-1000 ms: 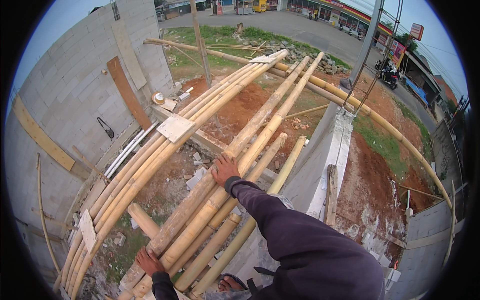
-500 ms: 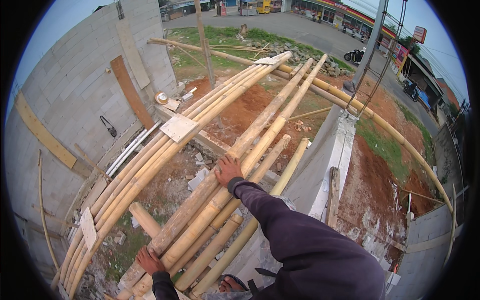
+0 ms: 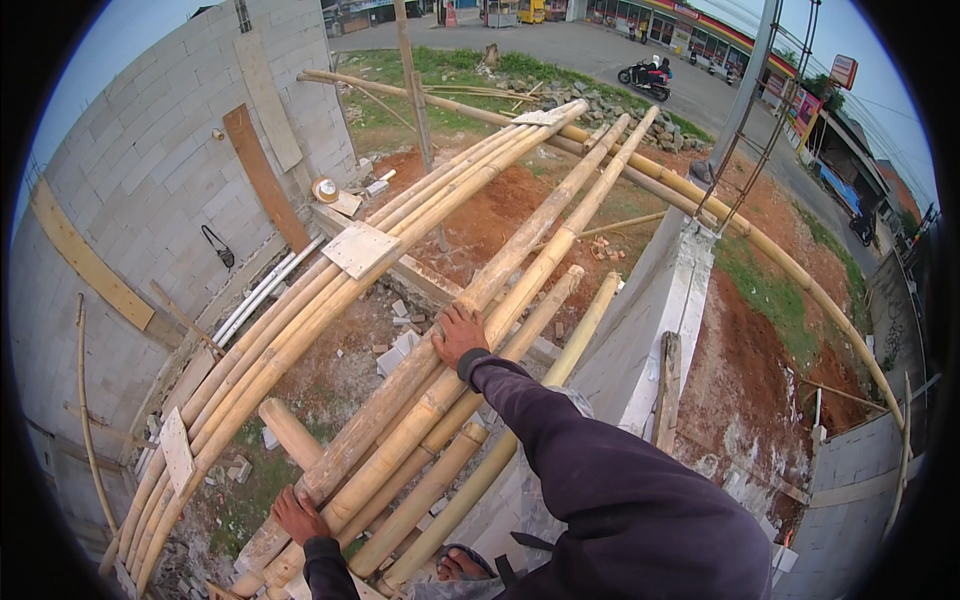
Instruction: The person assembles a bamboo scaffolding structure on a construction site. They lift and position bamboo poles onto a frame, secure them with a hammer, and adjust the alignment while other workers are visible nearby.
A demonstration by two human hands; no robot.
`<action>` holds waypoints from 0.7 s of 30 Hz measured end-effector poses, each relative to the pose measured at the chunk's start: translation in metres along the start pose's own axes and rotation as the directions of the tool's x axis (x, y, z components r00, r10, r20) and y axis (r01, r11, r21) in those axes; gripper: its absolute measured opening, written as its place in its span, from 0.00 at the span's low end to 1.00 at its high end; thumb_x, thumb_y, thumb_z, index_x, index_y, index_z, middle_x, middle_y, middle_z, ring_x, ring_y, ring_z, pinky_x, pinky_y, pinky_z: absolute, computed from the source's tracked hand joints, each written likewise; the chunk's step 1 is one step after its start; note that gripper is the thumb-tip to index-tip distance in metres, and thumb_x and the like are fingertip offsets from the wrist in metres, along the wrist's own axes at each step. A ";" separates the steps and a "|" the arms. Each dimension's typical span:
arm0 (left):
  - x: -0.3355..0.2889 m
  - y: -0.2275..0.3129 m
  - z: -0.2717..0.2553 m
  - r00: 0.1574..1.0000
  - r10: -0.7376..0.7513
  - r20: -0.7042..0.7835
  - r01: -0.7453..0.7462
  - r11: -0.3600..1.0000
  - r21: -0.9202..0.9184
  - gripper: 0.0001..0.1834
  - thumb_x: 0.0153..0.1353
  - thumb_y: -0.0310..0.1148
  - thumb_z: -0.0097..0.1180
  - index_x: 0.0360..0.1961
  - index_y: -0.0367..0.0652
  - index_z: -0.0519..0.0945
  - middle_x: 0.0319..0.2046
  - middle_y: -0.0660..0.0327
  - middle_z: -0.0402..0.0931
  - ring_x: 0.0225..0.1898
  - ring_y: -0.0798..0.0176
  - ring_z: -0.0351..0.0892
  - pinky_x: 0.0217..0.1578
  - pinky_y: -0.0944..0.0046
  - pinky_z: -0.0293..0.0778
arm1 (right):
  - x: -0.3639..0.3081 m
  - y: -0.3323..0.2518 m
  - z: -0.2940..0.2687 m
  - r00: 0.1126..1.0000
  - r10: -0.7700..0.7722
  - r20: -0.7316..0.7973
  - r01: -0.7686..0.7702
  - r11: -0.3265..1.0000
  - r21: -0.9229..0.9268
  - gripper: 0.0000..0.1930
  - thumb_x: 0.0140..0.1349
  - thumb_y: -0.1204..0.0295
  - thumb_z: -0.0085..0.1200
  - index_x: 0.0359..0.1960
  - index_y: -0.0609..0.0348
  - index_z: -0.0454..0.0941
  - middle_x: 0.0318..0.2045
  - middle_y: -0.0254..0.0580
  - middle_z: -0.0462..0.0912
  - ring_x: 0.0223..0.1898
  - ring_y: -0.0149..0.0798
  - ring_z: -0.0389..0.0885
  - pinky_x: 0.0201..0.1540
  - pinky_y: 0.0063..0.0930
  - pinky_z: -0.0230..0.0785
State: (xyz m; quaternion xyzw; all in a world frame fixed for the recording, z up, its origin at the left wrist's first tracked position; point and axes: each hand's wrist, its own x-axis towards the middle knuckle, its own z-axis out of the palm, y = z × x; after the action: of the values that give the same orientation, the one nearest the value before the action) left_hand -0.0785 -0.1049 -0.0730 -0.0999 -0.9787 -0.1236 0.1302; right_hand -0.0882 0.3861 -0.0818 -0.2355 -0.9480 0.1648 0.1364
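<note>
Both my hands rest on a thick, weathered bamboo pole [image 3: 387,408] that slants up and away to the right. My right hand [image 3: 460,336] curls over it around mid-length, its arm reaching across from the lower right. My left hand [image 3: 299,516] grips the same pole's near part, its fingers bent over the top. Close along its right side lies a yellower bamboo pole [image 3: 410,428]. Shorter bamboo poles [image 3: 445,470] run beside these. A stubby bamboo piece [image 3: 290,432] juts out on the left.
Left stands a bamboo bundle [image 3: 300,318] joined by flat wooden plates [image 3: 361,249]. A block wall [image 3: 140,150] rises behind it. A white-topped wall [image 3: 665,320] and steel rebar [image 3: 765,125] are on the right. Rubble and red soil lie below; my foot [image 3: 462,566] is near the poles.
A motorcycle on the road has moved to the left. My hands keep their places on the pole; the view has shifted only slightly.
</note>
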 end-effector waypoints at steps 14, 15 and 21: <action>-0.001 -0.003 0.002 1.000 -0.006 -0.005 0.006 1.000 0.001 0.22 0.73 0.43 0.41 0.54 0.37 0.75 0.51 0.46 0.75 0.58 0.43 0.69 0.66 0.44 0.54 | 0.001 0.000 -0.001 1.000 -0.004 0.013 0.003 1.000 0.031 0.25 0.68 0.55 0.45 0.60 0.55 0.73 0.67 0.41 0.68 0.74 0.45 0.55 0.73 0.59 0.43; -0.001 -0.003 0.003 1.000 -0.001 -0.007 0.001 1.000 0.001 0.22 0.73 0.44 0.41 0.54 0.37 0.75 0.51 0.46 0.75 0.58 0.43 0.69 0.65 0.44 0.54 | 0.001 0.000 0.000 1.000 -0.003 0.011 0.002 1.000 0.024 0.25 0.68 0.55 0.45 0.60 0.55 0.73 0.67 0.41 0.68 0.74 0.45 0.55 0.73 0.59 0.43; -0.001 -0.003 0.001 1.000 0.010 -0.006 -0.010 1.000 -0.010 0.22 0.72 0.43 0.41 0.54 0.37 0.75 0.51 0.45 0.75 0.57 0.42 0.69 0.65 0.44 0.55 | 0.001 0.000 0.000 1.000 -0.005 0.008 0.005 0.999 0.036 0.25 0.67 0.55 0.46 0.60 0.54 0.73 0.66 0.40 0.69 0.73 0.44 0.55 0.73 0.59 0.43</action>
State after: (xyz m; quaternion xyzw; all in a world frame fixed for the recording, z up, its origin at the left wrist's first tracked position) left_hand -0.0784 -0.1074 -0.0748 -0.1048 -0.9772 -0.1280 0.1334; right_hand -0.0886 0.3867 -0.0817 -0.2299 -0.9460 0.1825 0.1374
